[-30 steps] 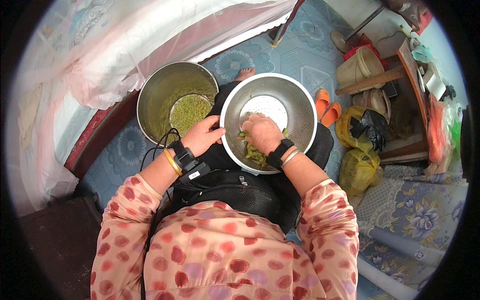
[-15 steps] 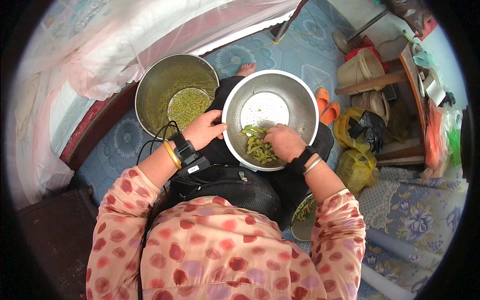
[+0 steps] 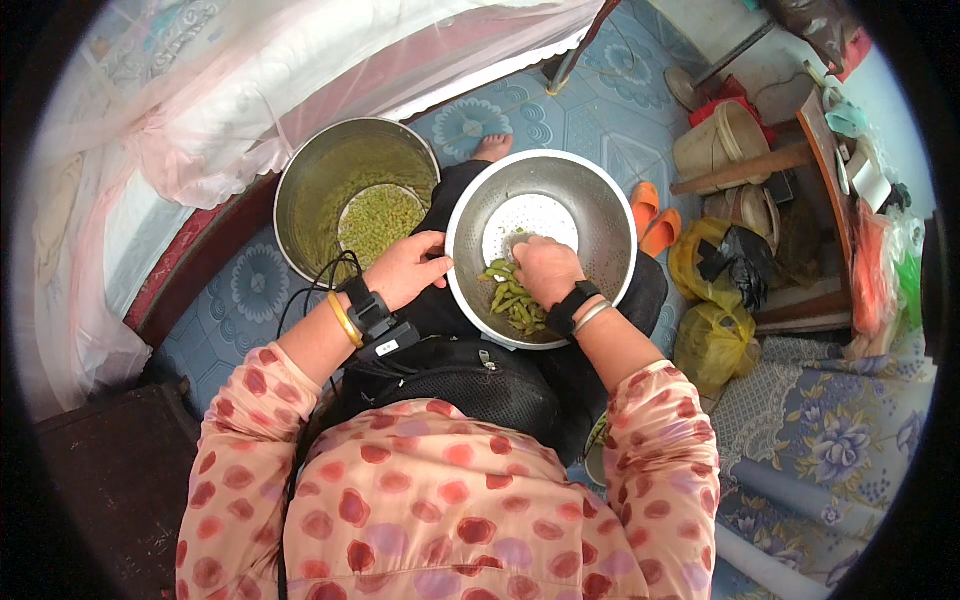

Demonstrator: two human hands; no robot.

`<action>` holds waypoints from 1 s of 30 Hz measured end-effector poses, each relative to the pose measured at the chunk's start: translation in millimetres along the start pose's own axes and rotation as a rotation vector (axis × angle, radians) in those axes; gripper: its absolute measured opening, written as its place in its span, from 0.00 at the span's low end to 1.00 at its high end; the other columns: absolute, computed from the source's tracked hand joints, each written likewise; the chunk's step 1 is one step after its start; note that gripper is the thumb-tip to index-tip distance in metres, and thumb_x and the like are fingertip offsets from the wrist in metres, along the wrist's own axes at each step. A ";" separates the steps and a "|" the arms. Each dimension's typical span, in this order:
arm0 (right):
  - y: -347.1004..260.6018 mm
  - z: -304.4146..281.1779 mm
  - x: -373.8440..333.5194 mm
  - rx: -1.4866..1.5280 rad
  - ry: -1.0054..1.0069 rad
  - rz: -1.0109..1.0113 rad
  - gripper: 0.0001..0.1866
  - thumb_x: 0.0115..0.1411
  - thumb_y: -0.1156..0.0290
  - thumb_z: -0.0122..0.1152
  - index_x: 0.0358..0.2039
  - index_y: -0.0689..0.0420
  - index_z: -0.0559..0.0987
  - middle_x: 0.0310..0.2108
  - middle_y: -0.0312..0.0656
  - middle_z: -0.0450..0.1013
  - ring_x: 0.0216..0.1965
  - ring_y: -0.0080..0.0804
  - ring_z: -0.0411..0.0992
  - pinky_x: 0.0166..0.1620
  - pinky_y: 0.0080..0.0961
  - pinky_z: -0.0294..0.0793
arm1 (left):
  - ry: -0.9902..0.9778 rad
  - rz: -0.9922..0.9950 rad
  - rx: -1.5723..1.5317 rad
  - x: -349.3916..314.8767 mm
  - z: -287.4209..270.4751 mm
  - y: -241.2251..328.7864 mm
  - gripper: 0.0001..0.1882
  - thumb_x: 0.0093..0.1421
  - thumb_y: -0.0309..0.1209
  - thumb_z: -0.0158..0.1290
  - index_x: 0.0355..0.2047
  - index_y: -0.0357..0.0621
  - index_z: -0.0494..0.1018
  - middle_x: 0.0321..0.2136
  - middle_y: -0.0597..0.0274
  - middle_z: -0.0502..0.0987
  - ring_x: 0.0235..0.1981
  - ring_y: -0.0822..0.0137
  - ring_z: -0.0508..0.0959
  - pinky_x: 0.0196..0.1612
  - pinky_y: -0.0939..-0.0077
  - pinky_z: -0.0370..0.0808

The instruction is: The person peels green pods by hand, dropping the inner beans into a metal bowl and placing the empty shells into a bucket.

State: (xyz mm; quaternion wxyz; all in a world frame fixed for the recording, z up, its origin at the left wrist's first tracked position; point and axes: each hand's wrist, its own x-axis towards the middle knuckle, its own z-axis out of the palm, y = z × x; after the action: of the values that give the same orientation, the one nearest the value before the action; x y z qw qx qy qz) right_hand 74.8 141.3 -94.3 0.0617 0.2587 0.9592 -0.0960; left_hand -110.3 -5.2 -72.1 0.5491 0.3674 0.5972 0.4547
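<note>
A metal colander [image 3: 608, 235] with small holes rests on my lap. Green bean pods [image 3: 515, 305] lie in a loose heap in its lower part, and small bits are scattered on its bright bottom. My left hand [image 3: 405, 270] is closed on the colander's left rim, thumb and fingertips against the edge. Inside the colander, my right hand [image 3: 550, 272] reaches over the pods with its fingers curled downward near the middle of the bottom. Whatever its fingertips hold is hidden. Left of the colander stands a deep metal pot [image 3: 300, 185] with shelled green beans [image 3: 383, 222] at the bottom.
Orange slippers [image 3: 655, 220] lie on the blue patterned floor to the right. Yellow plastic bags [image 3: 715, 345] and a wooden shelf [image 3: 815, 150] with containers are beyond. White bed netting [image 3: 200, 130] hangs at the left. Part of another container [image 3: 595, 462] shows beside my right leg.
My right hand has moved left and slightly away from me, from the pods toward the middle of the colander's bottom. My left hand stays at the rim.
</note>
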 end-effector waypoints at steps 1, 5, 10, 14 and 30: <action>-0.5 2.9 0.6 0.005 0.005 0.001 0.04 0.49 0.71 0.54 0.26 0.56 0.75 0.29 0.45 0.71 0.35 0.43 0.71 0.39 0.37 0.71 | 0.003 -0.002 0.006 -0.8 -0.4 1.0 0.14 0.58 0.28 0.48 0.44 0.34 0.68 0.34 0.61 0.74 0.28 0.74 0.73 0.34 0.81 0.72; 3.8 1.2 -1.3 0.052 0.086 -0.036 0.04 0.49 0.74 0.52 0.25 0.56 0.75 0.27 0.45 0.71 0.33 0.43 0.72 0.38 0.37 0.71 | 0.021 0.027 -0.011 -4.6 -1.2 8.0 0.14 0.58 0.28 0.49 0.44 0.35 0.69 0.34 0.62 0.74 0.28 0.74 0.73 0.34 0.80 0.72; 19.8 -29.3 -11.7 0.501 0.158 0.046 0.06 0.47 0.72 0.59 0.26 0.59 0.75 0.23 0.45 0.73 0.28 0.40 0.73 0.33 0.33 0.72 | 0.015 0.029 0.094 -6.8 -12.4 23.9 0.18 0.59 0.30 0.47 0.49 0.35 0.66 0.35 0.65 0.73 0.30 0.75 0.71 0.35 0.82 0.71; 24.7 -47.1 -25.1 0.855 0.223 0.149 0.10 0.46 0.74 0.65 0.31 0.61 0.76 0.24 0.42 0.74 0.25 0.29 0.72 0.32 0.23 0.71 | 0.137 0.087 0.079 -9.7 -11.2 39.0 0.18 0.59 0.29 0.48 0.49 0.36 0.66 0.37 0.64 0.73 0.31 0.75 0.71 0.37 0.82 0.70; -47.6 -82.5 -96.2 0.985 0.471 -0.055 0.13 0.45 0.80 0.64 0.32 0.60 0.73 0.26 0.38 0.67 0.24 0.24 0.68 0.28 0.19 0.68 | -0.184 0.137 -0.001 -28.8 71.7 66.8 0.09 0.61 0.31 0.47 0.32 0.36 0.69 0.24 0.68 0.71 0.27 0.79 0.70 0.32 0.85 0.70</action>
State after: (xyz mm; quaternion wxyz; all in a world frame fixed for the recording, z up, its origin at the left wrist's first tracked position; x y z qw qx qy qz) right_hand 127.5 72.1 9.4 -0.2855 0.2462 0.7951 -0.4750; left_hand -39.7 -1.0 1.6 0.5695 0.4475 0.5175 0.4556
